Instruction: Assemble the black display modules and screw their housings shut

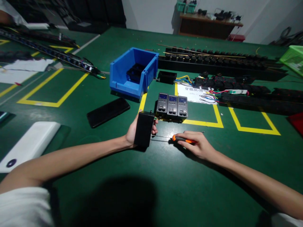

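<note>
My left hand [132, 132] is closed around a flat black box [144, 129], held upright above the green table. A screwdriver [184, 139] with an orange and black handle lies in the grip of my right hand [199, 145]. Its thin shaft points left, and the tip reaches the right side of the black box; whether it touches a screw there is too small to tell. Just beyond the box stand three grey modules [172, 106] side by side, with small displays and ports on them.
A blue bin [129, 89] holding black parts stands behind my left hand. Near it lie a black phone [108, 112] and a white device [30, 142]. Black socket strips [213, 67] and wired parts line the back right. A person's sleeve [14, 14] shows at far left.
</note>
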Demonstrator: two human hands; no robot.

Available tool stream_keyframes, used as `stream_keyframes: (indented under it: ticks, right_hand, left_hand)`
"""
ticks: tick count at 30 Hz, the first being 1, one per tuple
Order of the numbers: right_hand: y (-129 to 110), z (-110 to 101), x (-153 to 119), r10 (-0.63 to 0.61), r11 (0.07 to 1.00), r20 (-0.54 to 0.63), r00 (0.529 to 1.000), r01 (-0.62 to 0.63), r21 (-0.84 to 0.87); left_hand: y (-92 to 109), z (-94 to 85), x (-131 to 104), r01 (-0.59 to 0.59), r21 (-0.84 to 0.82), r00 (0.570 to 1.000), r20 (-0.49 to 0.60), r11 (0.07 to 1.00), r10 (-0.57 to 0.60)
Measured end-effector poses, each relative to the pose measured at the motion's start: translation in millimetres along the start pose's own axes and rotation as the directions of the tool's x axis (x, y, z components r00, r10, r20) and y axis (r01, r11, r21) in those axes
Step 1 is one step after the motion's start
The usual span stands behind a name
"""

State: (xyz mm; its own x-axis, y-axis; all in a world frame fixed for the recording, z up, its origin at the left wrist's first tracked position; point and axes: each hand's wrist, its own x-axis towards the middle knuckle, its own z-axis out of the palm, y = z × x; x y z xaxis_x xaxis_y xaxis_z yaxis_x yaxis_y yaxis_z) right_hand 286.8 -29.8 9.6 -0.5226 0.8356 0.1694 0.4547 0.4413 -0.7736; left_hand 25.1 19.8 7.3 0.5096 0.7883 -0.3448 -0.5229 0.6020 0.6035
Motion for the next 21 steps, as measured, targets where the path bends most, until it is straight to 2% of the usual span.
stream_keyframes:
  ticks: [4,6,8,11,13,15,17,21]
  right_hand:
    - [0.5,3.2,-5.4,-0.129,0.979,-0.093,0.987,0.111,-0.172]
    - [-1.7,3.5,-5.9,-0.143,0.976,-0.119,0.983,0.12,-0.182]
    - [-3.1,2.5,-4.3,-0.093,0.993,-0.127,0.988,0.081,-0.09]
    - [-1.1,0.3,-0.9,0.119,0.976,-0.066,0.991,-0.105,0.191]
    - [2.0,-0.3,-0.1,0.246,0.881,-0.007,0.969,-0.22,0.419]
    - [4.0,0.4,-0.9,0.286,0.778,0.028,0.958,-0.249,0.577]
    - [2.9,1.5,-2.7,0.281,0.757,0.069,0.957,-0.266,0.597]
    - [-5.9,1.8,-4.4,0.304,0.843,0.104,0.947,-0.318,0.434]
  left_hand:
    - [-0.8,-1.2,0.6,-0.006,0.009,1.0,0.027,1.0,0.005]
    - [-0.9,-2.3,1.2,-0.002,0.007,0.999,0.033,1.0,0.002]
    - [-0.6,-3.1,1.8,0.02,-0.003,0.999,0.039,1.0,-0.02]
    - [0.0,-2.5,1.7,0.045,-0.012,0.998,0.044,0.999,-0.045]
    - [0.3,-0.9,1.0,0.04,-0.004,0.998,0.043,0.999,-0.039]
    - [0.3,0.7,0.3,0.026,0.016,0.999,0.037,1.0,-0.027]
    - [0.3,1.7,-0.3,0.007,0.036,1.0,0.028,0.999,-0.008]
    - [0.1,0.6,0.0,-0.027,0.047,0.999,0.037,0.999,0.025]
